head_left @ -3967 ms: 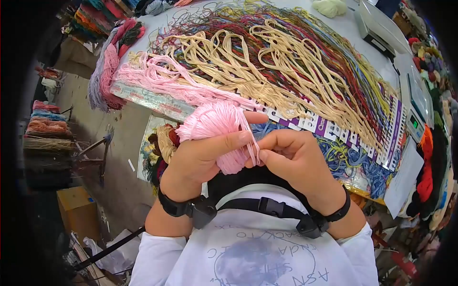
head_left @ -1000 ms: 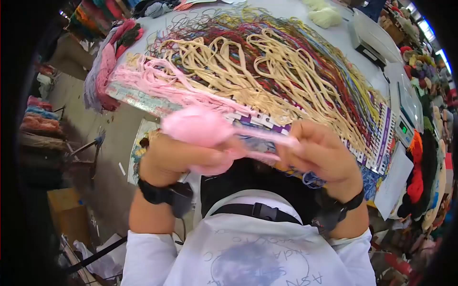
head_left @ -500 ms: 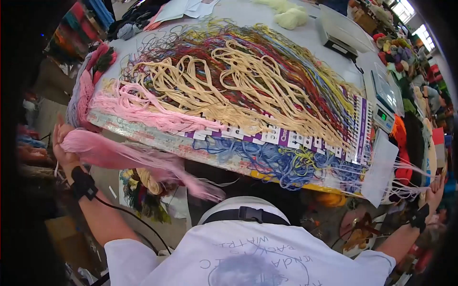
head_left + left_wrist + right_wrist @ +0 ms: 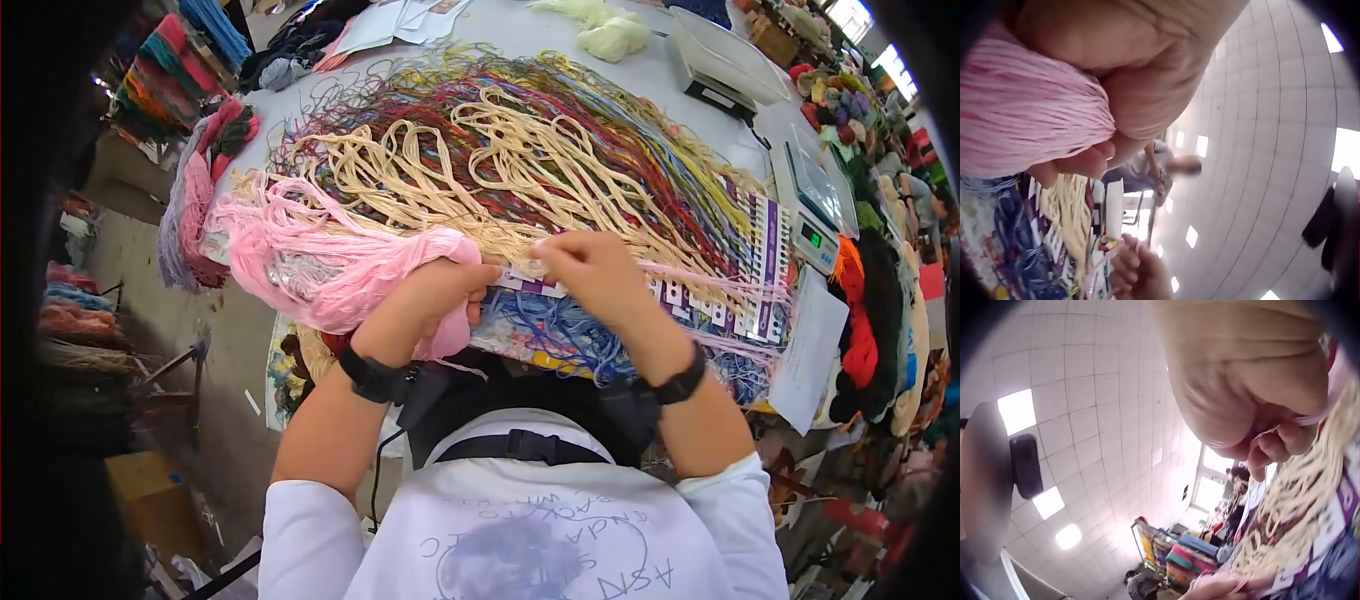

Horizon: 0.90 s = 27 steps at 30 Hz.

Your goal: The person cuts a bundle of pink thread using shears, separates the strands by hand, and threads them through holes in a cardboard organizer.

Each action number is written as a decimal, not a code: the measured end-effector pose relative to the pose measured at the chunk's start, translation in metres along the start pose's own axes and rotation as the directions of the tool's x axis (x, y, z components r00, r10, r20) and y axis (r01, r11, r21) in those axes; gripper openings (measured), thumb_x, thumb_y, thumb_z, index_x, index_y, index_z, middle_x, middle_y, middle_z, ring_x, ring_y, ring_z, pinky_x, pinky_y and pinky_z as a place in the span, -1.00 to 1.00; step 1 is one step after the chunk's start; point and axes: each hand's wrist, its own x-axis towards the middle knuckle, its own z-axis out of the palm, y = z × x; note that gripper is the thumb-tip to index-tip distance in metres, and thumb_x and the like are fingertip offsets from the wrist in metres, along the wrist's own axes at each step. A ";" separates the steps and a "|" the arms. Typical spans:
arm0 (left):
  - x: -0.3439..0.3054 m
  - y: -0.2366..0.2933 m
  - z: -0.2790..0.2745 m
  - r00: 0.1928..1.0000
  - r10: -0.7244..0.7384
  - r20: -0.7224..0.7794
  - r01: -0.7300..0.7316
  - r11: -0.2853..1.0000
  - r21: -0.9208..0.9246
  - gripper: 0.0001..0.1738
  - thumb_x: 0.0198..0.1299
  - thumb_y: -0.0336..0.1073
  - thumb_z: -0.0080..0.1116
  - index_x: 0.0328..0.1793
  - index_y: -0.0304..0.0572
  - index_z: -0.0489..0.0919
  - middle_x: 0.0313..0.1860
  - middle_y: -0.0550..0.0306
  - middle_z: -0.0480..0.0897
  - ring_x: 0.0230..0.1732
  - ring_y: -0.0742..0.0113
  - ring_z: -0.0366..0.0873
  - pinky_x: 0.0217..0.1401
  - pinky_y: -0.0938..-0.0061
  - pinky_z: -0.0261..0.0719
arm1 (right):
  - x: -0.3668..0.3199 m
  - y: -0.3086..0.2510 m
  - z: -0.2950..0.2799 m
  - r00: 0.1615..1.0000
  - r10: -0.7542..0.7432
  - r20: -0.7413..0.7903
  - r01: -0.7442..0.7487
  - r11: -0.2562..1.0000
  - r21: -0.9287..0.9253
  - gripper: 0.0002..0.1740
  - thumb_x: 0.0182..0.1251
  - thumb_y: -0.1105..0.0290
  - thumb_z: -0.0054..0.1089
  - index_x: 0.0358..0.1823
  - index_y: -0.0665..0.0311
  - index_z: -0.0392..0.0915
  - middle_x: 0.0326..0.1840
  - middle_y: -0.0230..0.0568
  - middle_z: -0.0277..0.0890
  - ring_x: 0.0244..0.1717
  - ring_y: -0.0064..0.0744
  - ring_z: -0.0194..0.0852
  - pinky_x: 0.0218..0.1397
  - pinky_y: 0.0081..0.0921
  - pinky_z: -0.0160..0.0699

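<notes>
The left hand (image 4: 430, 298) grips a thick pink skein (image 4: 335, 270) that lies loosely spread across the near left part of the table. In the left wrist view the skein (image 4: 1029, 112) is gathered tight under the curled fingers of the left hand (image 4: 1141, 69). A short way to the right, the right hand (image 4: 605, 285) has curled fingers around thin pink strands, whose lengths (image 4: 700, 275) trail rightward over the cards. The right wrist view shows a pink strand (image 4: 1313, 419) passing through the fingers of the right hand (image 4: 1247, 387).
Cream yarn (image 4: 560, 165) and multicoloured threads cover the table, with punched purple-and-white cards (image 4: 770, 260) along their ends. Blue yarn (image 4: 550, 325) lies at the near edge. Scales (image 4: 815, 235) and a paper sheet (image 4: 810, 350) are at the right, coloured hanks (image 4: 185, 200) at the left.
The hands parted widely to both sides with the pink yarn, then came back together before the body. The pink skein, bunched a second ago, is now spread loosely at the left.
</notes>
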 end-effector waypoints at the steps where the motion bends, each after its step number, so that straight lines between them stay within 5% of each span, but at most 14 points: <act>1: 0.004 -0.001 0.002 0.999 0.017 -0.040 -0.014 0.997 0.075 -0.77 0.23 -0.22 0.09 -0.10 -0.18 0.55 -0.49 0.32 0.46 -0.53 0.54 0.33 -0.46 0.60 0.35 | 0.006 0.003 0.010 0.998 0.007 0.059 -0.007 1.000 -0.004 -0.75 0.19 0.29 0.13 -0.36 0.36 0.65 -0.58 -0.18 0.55 -0.53 -0.47 0.47 -0.40 -0.47 0.42; 5: 0.019 -0.012 0.006 0.998 0.052 -0.019 -0.045 0.964 0.263 -0.81 0.24 -0.22 0.05 -0.21 -0.16 0.57 -0.52 0.30 0.48 -0.58 0.52 0.37 -0.51 0.58 0.36 | 0.014 0.023 0.037 1.000 -0.015 -0.024 0.014 0.998 -0.057 -0.75 0.17 0.29 0.14 -0.40 0.35 0.64 -0.56 -0.06 0.56 -0.52 -0.26 0.54 -0.35 -0.37 0.47; 7: 0.022 -0.012 0.008 0.997 0.045 -0.063 -0.021 0.937 0.349 -0.81 0.22 -0.20 0.05 -0.26 -0.14 0.56 -0.54 0.29 0.48 -0.58 0.51 0.38 -0.51 0.57 0.36 | 0.015 0.027 0.035 0.993 -0.085 -0.088 0.069 0.984 -0.167 -0.74 0.21 0.29 0.16 -0.41 0.37 0.62 -0.62 -0.26 0.51 -0.56 -0.61 0.37 -0.44 -0.54 0.36; 11: 0.010 -0.004 0.013 0.988 0.073 -0.132 -0.007 0.897 0.441 -0.76 0.15 -0.20 -0.02 -0.45 -0.17 0.51 -0.65 0.21 0.47 -0.61 0.39 0.40 -0.50 0.46 0.37 | 0.016 0.035 0.020 0.979 -0.086 -0.183 0.041 0.971 -0.234 -0.76 0.19 0.30 0.19 -0.30 0.38 0.62 -0.62 -0.21 0.50 -0.59 -0.62 0.33 -0.46 -0.56 0.33; 13: 0.012 -0.010 0.007 0.990 0.041 -0.134 0.013 0.925 0.381 -0.75 0.15 -0.18 0.00 -0.46 -0.16 0.51 -0.65 0.22 0.47 -0.60 0.39 0.40 -0.50 0.46 0.37 | 0.016 0.042 0.019 0.962 -0.135 -0.239 0.077 0.968 -0.237 -0.74 0.18 0.30 0.21 -0.29 0.41 0.63 -0.61 -0.25 0.53 -0.57 -0.66 0.33 -0.46 -0.59 0.32; 16: 0.016 -0.014 0.000 0.992 -0.010 -0.126 0.040 0.970 0.239 -0.80 0.14 -0.19 0.05 -0.43 -0.13 0.53 -0.62 0.26 0.45 -0.58 0.43 0.39 -0.47 0.49 0.37 | 0.011 0.037 0.020 0.968 0.006 -0.251 -0.019 0.999 -0.049 -0.75 0.16 0.33 0.24 -0.31 0.42 0.64 -0.57 -0.31 0.57 -0.53 -0.69 0.38 -0.41 -0.63 0.36; 18: 0.020 -0.017 -0.004 0.993 -0.032 -0.110 0.050 0.986 0.159 -0.85 0.13 -0.23 0.09 -0.39 -0.11 0.55 -0.60 0.28 0.44 -0.58 0.46 0.37 -0.45 0.53 0.37 | 0.007 0.029 0.026 0.972 -0.051 -0.229 0.074 0.993 0.092 -0.77 0.10 0.32 0.23 -0.35 0.35 0.66 -0.57 -0.14 0.59 -0.51 -0.51 0.54 -0.36 -0.52 0.46; 21: 0.022 -0.018 -0.005 0.996 -0.044 -0.073 0.054 0.987 0.150 -0.78 0.16 -0.16 0.04 -0.44 -0.09 0.51 -0.57 0.28 0.45 -0.55 0.45 0.39 -0.46 0.51 0.35 | 0.008 0.034 0.032 0.997 0.005 -0.081 -0.005 1.000 -0.006 -0.77 0.05 0.29 0.26 -0.38 0.32 0.67 -0.54 -0.17 0.61 -0.50 -0.49 0.56 -0.35 -0.53 0.48; 23: 0.015 -0.012 -0.003 0.999 0.037 0.027 -0.039 0.996 0.085 -0.81 0.18 -0.18 0.05 -0.38 -0.10 0.50 -0.55 0.30 0.44 -0.54 0.46 0.39 -0.44 0.53 0.36 | 0.011 0.040 0.034 0.995 0.023 -0.093 -0.027 0.999 -0.036 -0.76 0.03 0.27 0.28 -0.40 0.33 0.67 -0.52 -0.21 0.62 -0.48 -0.51 0.57 -0.35 -0.54 0.48; 27: 0.014 -0.014 0.002 1.000 0.027 0.000 -0.027 0.997 0.069 -0.83 0.19 -0.19 0.05 -0.34 -0.10 0.50 -0.55 0.31 0.42 -0.52 0.47 0.39 -0.42 0.52 0.37 | 0.010 0.039 0.035 0.993 0.069 -0.097 -0.069 0.998 -0.002 -0.83 0.09 0.41 0.31 -0.36 0.39 0.65 -0.48 -0.38 0.60 -0.45 -0.70 0.46 -0.34 -0.69 0.43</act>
